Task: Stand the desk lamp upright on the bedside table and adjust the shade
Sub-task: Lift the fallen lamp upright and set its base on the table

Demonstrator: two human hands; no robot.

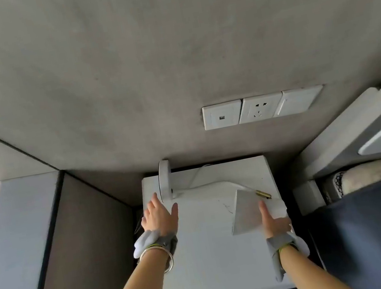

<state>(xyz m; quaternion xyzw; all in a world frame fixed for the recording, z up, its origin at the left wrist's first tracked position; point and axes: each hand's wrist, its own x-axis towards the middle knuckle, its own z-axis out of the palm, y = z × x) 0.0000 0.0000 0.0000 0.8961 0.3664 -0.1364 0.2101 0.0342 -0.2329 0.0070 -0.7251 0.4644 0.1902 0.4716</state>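
A white desk lamp lies on its side on the white bedside table [211,268]. Its round base [165,179] stands on edge at the table's back left, and a thin curved stem [212,185] runs right to a brass fitting [263,194]. The pale cone shade [247,210] rests on the table at the right. My left hand [160,217] is open with fingers spread, just in front of the base and not clearly touching it. My right hand [272,219] lies on the shade's near right side; its grip is partly hidden.
A grey wall rises behind the table, with a row of white sockets and a switch [262,107] above it. A thin white cord [196,175] runs from the lamp toward the wall. A bed with dark bedding [379,238] borders the right; a grey panel [76,253] borders the left.
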